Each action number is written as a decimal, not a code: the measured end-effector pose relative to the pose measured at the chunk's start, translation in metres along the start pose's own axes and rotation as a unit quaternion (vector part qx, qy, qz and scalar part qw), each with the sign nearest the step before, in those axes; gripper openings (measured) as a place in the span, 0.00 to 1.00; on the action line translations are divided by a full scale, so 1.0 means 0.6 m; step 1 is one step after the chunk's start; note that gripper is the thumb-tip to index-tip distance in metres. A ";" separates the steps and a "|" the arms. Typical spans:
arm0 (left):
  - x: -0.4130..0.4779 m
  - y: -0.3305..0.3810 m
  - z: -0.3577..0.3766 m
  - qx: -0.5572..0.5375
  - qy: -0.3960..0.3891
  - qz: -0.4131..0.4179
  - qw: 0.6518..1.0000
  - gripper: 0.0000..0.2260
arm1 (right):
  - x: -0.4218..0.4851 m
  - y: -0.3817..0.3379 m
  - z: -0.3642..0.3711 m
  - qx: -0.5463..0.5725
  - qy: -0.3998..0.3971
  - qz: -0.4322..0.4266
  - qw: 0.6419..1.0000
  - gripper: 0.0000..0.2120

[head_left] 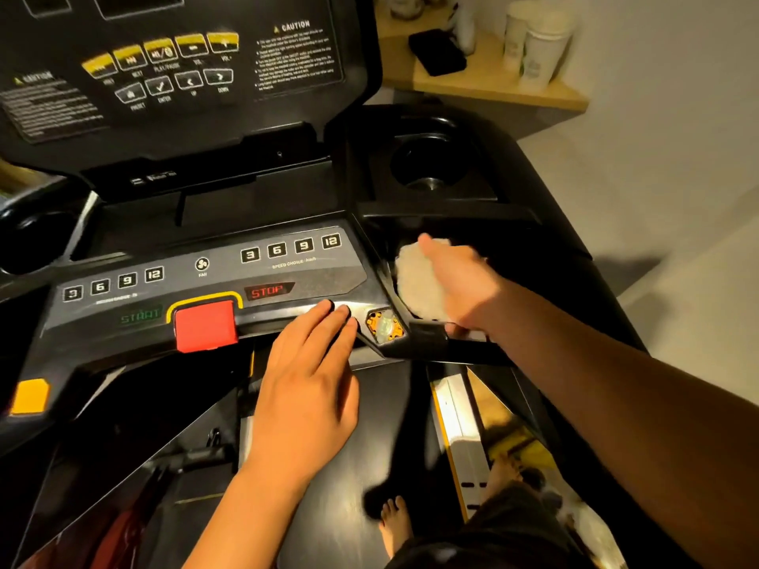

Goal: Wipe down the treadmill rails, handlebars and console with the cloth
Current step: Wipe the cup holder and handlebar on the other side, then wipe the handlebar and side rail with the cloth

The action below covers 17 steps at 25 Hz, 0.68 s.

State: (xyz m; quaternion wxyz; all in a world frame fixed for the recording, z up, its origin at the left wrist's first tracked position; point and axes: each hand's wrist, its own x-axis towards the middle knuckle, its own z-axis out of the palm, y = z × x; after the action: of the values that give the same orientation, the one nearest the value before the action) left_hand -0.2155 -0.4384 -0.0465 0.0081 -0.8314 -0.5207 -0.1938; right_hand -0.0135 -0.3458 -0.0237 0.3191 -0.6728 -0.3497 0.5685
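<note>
White crumpled cloth (412,281) is pressed into the recessed tray (530,260) at the 3 o'clock end of the black treadmill console (230,223) by the right hand (460,281); its thumb lies over the cloth, but whether the other fingers grip cannot be told. The left hand (308,388) is rested flat, fingers straight, at 6 o'clock of the STOP label (269,290). Console wiping is judged underway, and a sweep toward 9 o'clock across the buttons is called for next.

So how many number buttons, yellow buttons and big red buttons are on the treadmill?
Square white-outlined number buttons: 8
Yellow-topped buttons on the upper panel: 5
Big red square button: 1
Total: 14 buttons on the dark treadmill console
</note>
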 end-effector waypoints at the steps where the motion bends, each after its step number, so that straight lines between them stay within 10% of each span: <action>1: 0.001 0.000 0.001 0.007 -0.002 0.001 1.000 0.24 | 0.003 -0.012 0.026 0.015 -0.037 0.000 0.999 0.21; 13: 0.030 0.016 -0.020 -0.014 0.010 -0.015 1.000 0.20 | -0.080 -0.057 0.041 0.119 -0.055 -0.173 0.976 0.12; 17: 0.060 0.054 -0.029 -0.121 0.052 0.030 0.991 0.18 | -0.115 -0.007 -0.085 0.047 0.106 -0.194 0.974 0.12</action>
State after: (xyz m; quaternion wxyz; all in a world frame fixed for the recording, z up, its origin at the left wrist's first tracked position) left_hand -0.1791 -0.4261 -0.0122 -0.0592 -0.8304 -0.4669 -0.2981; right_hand 0.0292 -0.4027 0.0247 0.4898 -0.6325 -0.4106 0.4375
